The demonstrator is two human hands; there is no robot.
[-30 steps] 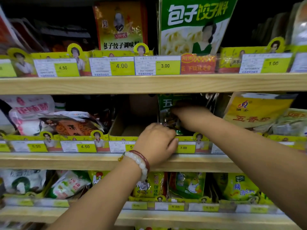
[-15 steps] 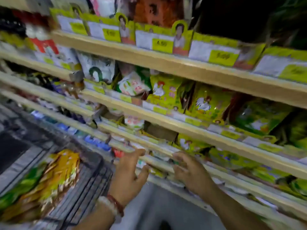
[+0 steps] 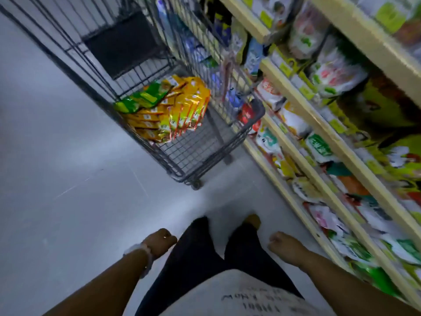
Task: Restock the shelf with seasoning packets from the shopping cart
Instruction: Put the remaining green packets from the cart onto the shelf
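**Q:** Where are your hands right now?

**Me:** Both hang low by my legs and hold nothing. My left hand (image 3: pixel 159 241), the one with the bracelet (image 3: pixel 142 256), has its fingers loosely curled. My right hand (image 3: pixel 281 244) looks the same, fingers bent in but with no packet between them. The picture is smeared, so I can't make out finer finger detail.

**Q:** And the packets?

**Me:** In the cart (image 3: pixel 200 156), ahead of me and to the left, parked just beside the shelf (image 3: pixel 319 124). A pile of yellow packets (image 3: pixel 177 110) lies on the cart's wire floor, with a green packet (image 3: pixel 141 99) on top at the left end. They are well apart from both hands.

**Q:** How far along would you say you are?

**Me:** Somewhere in the middle, I'd judge. The shelf rows on my right are crowded with bags, though too blurred for me to tell which slots are topped up. What is plain is that a fair heap is left in the cart, so there are several trips to go.

**Q:** What's next, then?

**Me:** Probably step toward the cart, reach in and pick up from the top of the pile, then find the matching slot on the shelf.
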